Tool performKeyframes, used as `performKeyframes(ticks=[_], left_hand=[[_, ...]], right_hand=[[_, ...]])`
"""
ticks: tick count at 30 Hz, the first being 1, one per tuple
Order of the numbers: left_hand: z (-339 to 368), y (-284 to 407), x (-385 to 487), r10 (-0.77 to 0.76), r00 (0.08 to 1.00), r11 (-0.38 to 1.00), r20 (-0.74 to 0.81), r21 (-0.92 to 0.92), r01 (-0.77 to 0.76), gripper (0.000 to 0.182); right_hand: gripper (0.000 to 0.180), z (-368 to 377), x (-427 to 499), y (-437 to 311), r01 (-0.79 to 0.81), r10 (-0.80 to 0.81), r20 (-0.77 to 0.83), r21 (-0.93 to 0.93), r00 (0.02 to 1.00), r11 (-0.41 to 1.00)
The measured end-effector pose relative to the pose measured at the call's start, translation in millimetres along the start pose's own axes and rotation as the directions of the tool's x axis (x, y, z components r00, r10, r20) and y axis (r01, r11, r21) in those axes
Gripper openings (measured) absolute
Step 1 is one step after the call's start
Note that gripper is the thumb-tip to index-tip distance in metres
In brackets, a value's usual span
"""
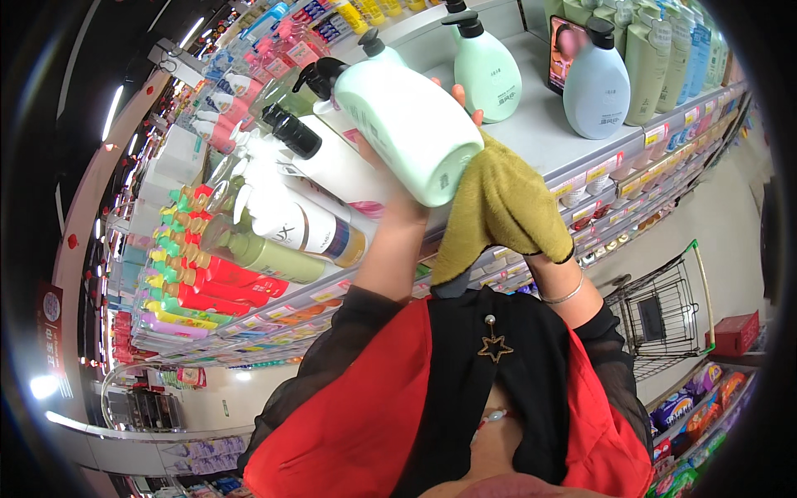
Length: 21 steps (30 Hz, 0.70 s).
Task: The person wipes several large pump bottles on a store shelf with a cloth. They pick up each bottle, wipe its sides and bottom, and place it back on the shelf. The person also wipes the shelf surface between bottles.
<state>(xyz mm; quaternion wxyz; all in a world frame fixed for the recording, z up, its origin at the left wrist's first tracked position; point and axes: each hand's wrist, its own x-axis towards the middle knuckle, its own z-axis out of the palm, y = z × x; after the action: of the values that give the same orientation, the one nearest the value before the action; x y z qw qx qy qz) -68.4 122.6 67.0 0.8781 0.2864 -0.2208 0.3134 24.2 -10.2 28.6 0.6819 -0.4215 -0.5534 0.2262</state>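
Observation:
My left hand (372,153) grips a pale green pump bottle (405,118) from behind, holding it tilted above the shelf with its black pump to the upper left. A few fingertips show past the bottle's far side. An olive-yellow plush cloth (498,199) covers most of my right hand (543,263), which holds it against the bottle's base end. The fingers inside the cloth are hidden. Behind them, a similar green pump bottle (488,78) stands upright on the grey shelf (538,134). A light blue pump bottle (596,93) stands farther right.
A phone (563,53) with its screen lit leans behind the blue bottle. White pump bottles (299,218) and red bottles (230,280) crowd the left. Green bottles (647,68) line the right end. A wire shopping cart (660,311) stands in the aisle at right.

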Motion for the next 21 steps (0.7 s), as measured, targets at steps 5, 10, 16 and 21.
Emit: performKeyframes(ticks=[5, 10, 16, 21], left_hand=[[-23, 22, -6, -0.005, 0.984, 0.915, -0.176, 0.397, 0.075, 0.112], [-26, 19, -9, -0.334, 0.938, 0.788, -0.093, 0.519, 0.332, 0.113], [16, 20, 8, -0.310, 0.928, 0.624, -0.208, 0.692, 0.363, 0.089], [67, 11, 3, -0.158, 0.969, 0.325, -0.189, 0.917, 0.232, 0.101]], right_hand=[[0.052, -9, 3, 8, 0.306, -0.317, 0.097, -0.622, 0.943, 0.720], [0.050, -8, -9, 9, 0.158, -0.195, -0.041, -0.436, 0.980, 0.886], [0.047, -23, -15, 1, -0.022, -0.017, -0.250, -0.156, 0.968, 0.988], [0.044, -48, -12, 0, 0.053, -0.349, -0.156, -0.851, 0.924, 0.522]])
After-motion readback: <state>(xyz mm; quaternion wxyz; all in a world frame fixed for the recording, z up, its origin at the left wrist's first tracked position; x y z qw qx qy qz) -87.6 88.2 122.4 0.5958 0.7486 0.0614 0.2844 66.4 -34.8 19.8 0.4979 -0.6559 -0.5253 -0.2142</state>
